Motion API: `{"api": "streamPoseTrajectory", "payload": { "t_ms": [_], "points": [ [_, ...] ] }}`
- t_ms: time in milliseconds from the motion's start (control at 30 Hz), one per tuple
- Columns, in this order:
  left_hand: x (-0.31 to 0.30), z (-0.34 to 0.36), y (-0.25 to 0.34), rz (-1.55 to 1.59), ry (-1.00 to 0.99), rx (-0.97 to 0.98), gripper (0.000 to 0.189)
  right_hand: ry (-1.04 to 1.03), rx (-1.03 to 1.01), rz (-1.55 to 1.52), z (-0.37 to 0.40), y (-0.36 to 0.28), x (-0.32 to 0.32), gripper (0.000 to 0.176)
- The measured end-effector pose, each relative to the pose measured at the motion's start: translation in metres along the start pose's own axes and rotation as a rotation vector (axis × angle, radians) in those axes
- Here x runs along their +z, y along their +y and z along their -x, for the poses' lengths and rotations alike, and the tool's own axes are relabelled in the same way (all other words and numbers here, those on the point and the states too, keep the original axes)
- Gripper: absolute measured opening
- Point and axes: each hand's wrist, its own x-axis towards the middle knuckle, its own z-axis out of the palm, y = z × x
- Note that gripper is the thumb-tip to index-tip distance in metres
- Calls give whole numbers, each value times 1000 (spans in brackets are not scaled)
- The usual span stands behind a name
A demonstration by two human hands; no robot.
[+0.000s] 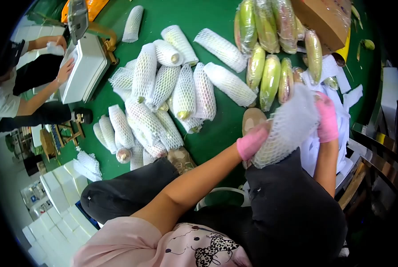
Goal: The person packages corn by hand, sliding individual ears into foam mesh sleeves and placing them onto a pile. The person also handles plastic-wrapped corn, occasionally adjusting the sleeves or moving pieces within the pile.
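Over my right thigh I hold a white foam net sleeve (290,129) between both hands. My left hand (253,139), in a pink glove, is closed on its near left side. Also gloved in pink, my right hand (327,116) grips its upper right end, with the fingertips partly behind the foam. Whether an ear of corn is inside the sleeve I cannot tell. Just beyond lie ears of corn (270,82) in green husks and clear film. To the left is a heap of corn ears in foam net sleeves (143,73), some showing their stem ends.
A cardboard box (326,22) stands at the far right on the green floor (217,20). White foam sleeves (330,71) are piled at the right near a metal frame (372,155). At left, another person (34,89) works at a white foam box (85,66).
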Motion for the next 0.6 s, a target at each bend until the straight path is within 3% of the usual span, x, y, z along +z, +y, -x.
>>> {"api": "streamPoseTrajectory", "payload": {
  "t_ms": [67,100,167,200,267,333,367,467,500,567,600],
  "points": [
    [4,-16,25,-20,-63,-80,47,-27,-62,16,10,-9,9,25],
    [9,-20,28,144,-46,-75,47,-27,-97,31,16,-14,8,25],
    [21,-26,33,470,-27,-78,46,-39,-90,-91,8,74,-12,28],
    [26,-26,38,574,-68,90,48,-45,-86,-151,5,117,-22,30],
    [28,-31,38,-71,111,262,50,-17,-67,-114,13,124,-12,31],
    [33,-30,26,269,261,116,46,21,-30,-32,24,112,-7,32],
    [39,-26,14,940,282,-70,41,19,-21,-9,22,109,-3,33],
    [55,4,-2,112,418,24,43,28,-3,66,26,108,-8,35],
    [53,8,-8,-9,397,-130,46,18,-5,77,24,110,-5,36],
    [61,16,48,-114,358,-383,49,-13,-2,93,26,110,4,38],
    [61,20,49,-28,467,-298,47,-27,-4,99,25,110,8,39]
  ]
}}
